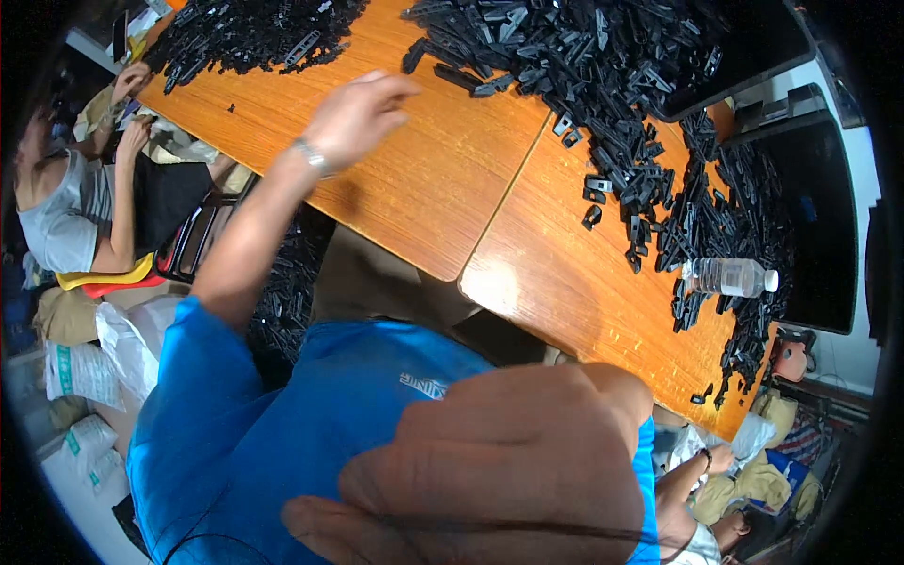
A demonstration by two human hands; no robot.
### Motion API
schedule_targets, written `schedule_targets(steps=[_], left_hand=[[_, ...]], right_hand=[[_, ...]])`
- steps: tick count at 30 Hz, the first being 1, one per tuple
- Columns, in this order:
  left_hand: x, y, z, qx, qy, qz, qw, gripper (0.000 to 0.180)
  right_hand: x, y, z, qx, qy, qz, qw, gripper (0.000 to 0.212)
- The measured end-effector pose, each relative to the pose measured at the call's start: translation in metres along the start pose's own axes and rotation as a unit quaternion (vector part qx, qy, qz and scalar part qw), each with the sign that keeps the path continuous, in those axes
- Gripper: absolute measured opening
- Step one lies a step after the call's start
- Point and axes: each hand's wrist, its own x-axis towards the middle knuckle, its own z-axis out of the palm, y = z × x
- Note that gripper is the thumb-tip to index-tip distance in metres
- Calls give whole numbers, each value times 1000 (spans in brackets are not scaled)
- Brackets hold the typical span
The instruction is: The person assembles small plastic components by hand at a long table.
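Left hand point(358, 118) fingers point(395, 89) loosely curled, holding nothing visible, just short of the black plastic clips point(565, 66) heaped along the worktop point(424, 188) far edge. Right hand point(499, 471) close to camera; grip indeterminate. Risk: a sweep could knock the water bottle point(730, 276) off the near edge.

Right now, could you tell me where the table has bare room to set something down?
The widest bare wood lies under the left hand, between the left pile of black parts and the big pile. Another patch runs along the near edge, left of the water bottle. The far and right sides are crowded.
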Motion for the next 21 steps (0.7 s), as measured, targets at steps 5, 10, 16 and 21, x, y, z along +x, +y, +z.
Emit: schedule_targets(steps=[5,10,16,21], left_hand=[[75,-11,70,111,117,85,983,35],[90,-21,86,130,143,106,975,17],[57,-29,85,88,104,103,985,22],[28,-2,89,53,112,134,983,23]], right_hand=[[3,-13,-21,-89,-96,-2,991,31],[10,-20,-35,-229,-164,52,958,33],[-59,141,-91,-455,-31,229,860,12],[-75,224,-162,-587,-31,272,762,30]])
